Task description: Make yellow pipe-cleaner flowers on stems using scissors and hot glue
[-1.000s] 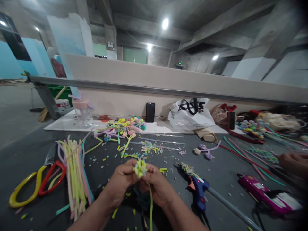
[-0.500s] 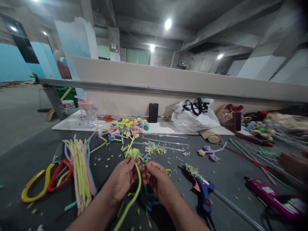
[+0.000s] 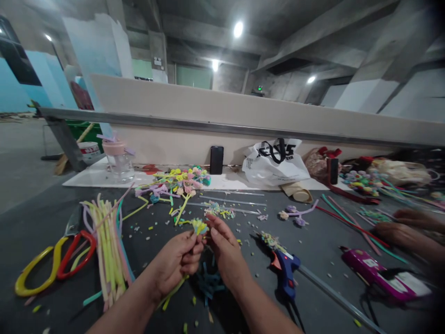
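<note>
A small yellow and light-blue fuzzy pipe-cleaner flower is pinched between the thumb and fingers of my left hand, which are closed just under its head. Part of a yellow-green stem shows below that hand. My right hand is beside the flower's right side, its index finger stretched out and its thumb apart from it; whether its hidden fingertips touch the flower cannot be made out. Beneath both hands lies a heap of dark blue pieces on the dark tabletop.
Left are scissors and a bundle of pipe cleaners. Finished flowers lie behind. A blue glue gun and a purple glue gun lie right, near another person's hands. A bottle and phone stand behind.
The long green stem that hung toward me between my hands now lies lower, mostly behind my left hand. My right hand has risen closer to the flower head. The other person's hands show more.
</note>
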Demonstrator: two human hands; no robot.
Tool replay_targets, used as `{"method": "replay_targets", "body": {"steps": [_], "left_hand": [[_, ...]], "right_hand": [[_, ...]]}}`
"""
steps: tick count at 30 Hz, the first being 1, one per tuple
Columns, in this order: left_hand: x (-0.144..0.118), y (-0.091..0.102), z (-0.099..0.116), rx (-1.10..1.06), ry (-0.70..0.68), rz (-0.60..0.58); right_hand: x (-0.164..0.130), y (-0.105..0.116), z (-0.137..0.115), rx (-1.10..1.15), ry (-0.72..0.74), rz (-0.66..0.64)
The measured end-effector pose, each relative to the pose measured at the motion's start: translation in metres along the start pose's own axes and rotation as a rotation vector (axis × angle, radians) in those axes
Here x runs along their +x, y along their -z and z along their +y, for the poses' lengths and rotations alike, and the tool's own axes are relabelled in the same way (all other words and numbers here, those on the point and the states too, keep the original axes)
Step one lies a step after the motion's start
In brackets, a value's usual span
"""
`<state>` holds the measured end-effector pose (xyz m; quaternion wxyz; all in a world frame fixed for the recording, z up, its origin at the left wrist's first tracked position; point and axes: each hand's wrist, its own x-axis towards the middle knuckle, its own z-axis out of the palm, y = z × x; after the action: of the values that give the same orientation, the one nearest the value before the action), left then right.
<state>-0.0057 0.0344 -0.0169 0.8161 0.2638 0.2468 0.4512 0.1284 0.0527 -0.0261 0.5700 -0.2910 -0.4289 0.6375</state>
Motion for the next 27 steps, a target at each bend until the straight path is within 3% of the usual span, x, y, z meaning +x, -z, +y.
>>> {"method": "replay_targets", "body": {"steps": [7,19,23,27], "left_hand": [[-0.008,-0.002,0.006,-0.079,0.137,-0.083],[-0.011,0.000,0.008,-0.191,0.118,-0.138],[-0.010,0.000,0.006,-0.111,0.049,-0.075],[-0.001,-0.002,-0.004,0.117,-0.121,0.107]], "right_hand": [[-0.003,-0.001,-0.002,-0.018,0.034,-0.020],[-0.001,-0.002,-0.005,0.082,0.014,0.023],[-0.001,-0.001,-0.003,0.085,0.014,0.029],[0.001,-0.001,-0.002,0.077,0.009,0.042]]}}
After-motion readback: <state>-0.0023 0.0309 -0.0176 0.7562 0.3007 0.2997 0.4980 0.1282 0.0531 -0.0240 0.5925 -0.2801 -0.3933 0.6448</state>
